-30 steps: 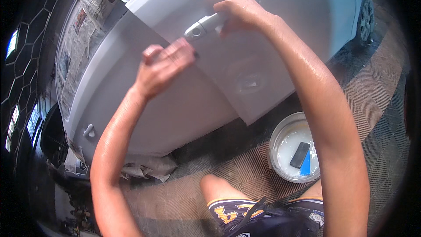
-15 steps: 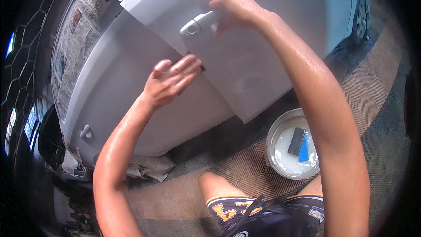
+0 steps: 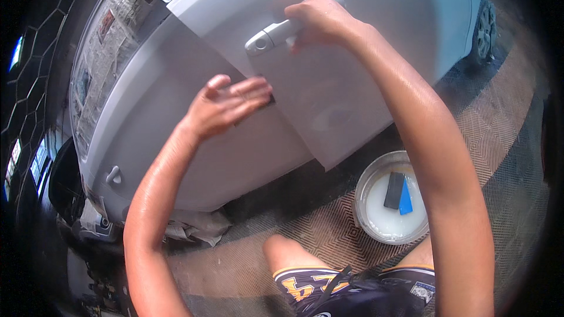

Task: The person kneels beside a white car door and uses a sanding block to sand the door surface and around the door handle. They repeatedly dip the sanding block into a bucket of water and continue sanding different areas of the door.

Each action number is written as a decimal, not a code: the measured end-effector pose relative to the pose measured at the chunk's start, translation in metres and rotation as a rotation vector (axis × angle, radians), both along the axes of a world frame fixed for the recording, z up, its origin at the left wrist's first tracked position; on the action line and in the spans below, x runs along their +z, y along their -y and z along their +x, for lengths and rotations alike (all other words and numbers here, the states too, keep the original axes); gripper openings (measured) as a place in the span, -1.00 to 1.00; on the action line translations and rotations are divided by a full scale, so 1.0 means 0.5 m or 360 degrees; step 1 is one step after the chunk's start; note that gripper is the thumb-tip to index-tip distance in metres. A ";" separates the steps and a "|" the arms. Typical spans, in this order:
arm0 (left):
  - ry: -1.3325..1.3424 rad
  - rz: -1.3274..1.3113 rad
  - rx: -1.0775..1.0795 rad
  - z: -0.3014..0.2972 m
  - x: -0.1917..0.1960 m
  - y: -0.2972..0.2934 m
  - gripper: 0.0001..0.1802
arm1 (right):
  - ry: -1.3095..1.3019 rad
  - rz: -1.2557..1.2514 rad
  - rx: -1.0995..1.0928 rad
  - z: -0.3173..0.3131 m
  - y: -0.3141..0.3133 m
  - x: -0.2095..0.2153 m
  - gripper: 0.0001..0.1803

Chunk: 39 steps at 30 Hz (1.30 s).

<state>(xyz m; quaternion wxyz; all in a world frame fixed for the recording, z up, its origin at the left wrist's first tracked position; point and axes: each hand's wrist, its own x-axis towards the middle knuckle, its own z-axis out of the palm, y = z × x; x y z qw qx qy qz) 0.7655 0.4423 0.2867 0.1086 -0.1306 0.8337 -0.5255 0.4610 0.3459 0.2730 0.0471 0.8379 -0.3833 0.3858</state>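
Observation:
My right hand (image 3: 323, 19) is closed around the white door handle (image 3: 261, 42) of a pale grey car door (image 3: 346, 82). Its palm hides the middle of the handle; the round lock end sticks out to the left. Lower left, my left hand (image 3: 226, 105) lies over the seam between this door and the neighbouring grey door (image 3: 158, 123). Its fingers stretch to the right, slightly blurred, with the thumb raised. A dark flat piece (image 3: 271, 101) shows at the fingertips and below the palm, mostly covered; I cannot tell its exact kind.
A round bucket (image 3: 359, 199) of milky liquid stands by my right knee, holding a dark grey block (image 3: 394, 191) and a blue wedge-shaped piece (image 3: 405, 201). Newspaper (image 3: 108, 41) covers the car's windows. A wheel (image 3: 484, 29) is at far right, on patterned flooring (image 3: 493, 117).
My left hand has slid slightly down along the panel, with the dark piece under it. My right hand keeps its hold on the handle. The whole view has shifted a little.

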 end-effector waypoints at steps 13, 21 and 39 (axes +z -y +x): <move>-0.0171 0.0089 0.0050 -0.002 -0.037 -0.012 -0.56 | -0.0001 -0.0011 0.0028 -0.003 0.003 0.002 -0.55; -0.0139 0.0161 0.0007 0.002 -0.022 -0.010 -0.53 | -0.0094 0.0027 -0.0119 0.004 -0.002 0.009 -0.48; -0.0405 -0.0049 -0.0051 -0.013 0.001 0.004 -0.56 | 0.0026 -0.0088 0.0075 -0.005 0.010 -0.003 -0.53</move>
